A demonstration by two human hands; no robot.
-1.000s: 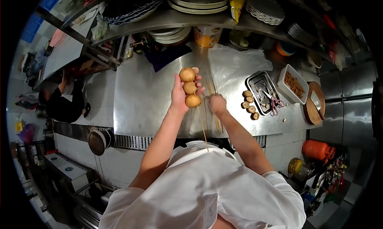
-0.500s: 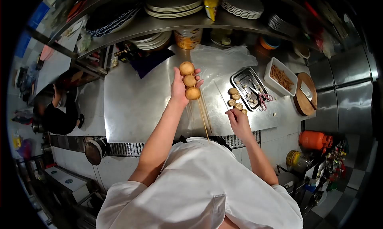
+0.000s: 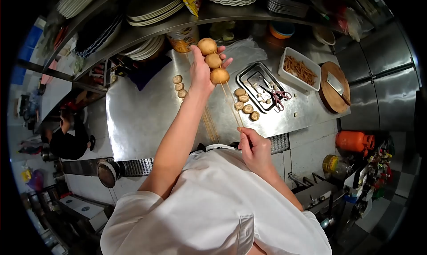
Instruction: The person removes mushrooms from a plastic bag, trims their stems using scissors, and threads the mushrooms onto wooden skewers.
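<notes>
My left hand [image 3: 201, 73] is wrapped from behind around three brown mushrooms [image 3: 213, 61] threaded in a row. Two thin wooden skewers [image 3: 234, 104] run from the lowest mushroom down towards my body. At their lower ends, the fingers of my right hand [image 3: 256, 149] are pinched on the skewers. Several loose skewers [image 3: 209, 125] lie on the steel table beside my left forearm. A short row of mushrooms [image 3: 178, 79] rests left of that forearm. More loose mushrooms [image 3: 247, 108] sit right of the skewers, by a metal tray [image 3: 240, 80].
Pink-handled scissors [image 3: 279, 97] lie across the tray among small pale pieces. Behind it stands a white tub [image 3: 316, 79] of brown strips. A cleaver [image 3: 336, 83] rests on a round chopping board [image 3: 329, 101]. The shelf [image 3: 240, 15] overhead carries plates. Another person [image 3: 70, 141] is at left.
My right hand has moved from beside the loose mushrooms to the skewers' lower ends. A second skewer now shows alongside the first. The view has shifted, uncovering the left mushroom row.
</notes>
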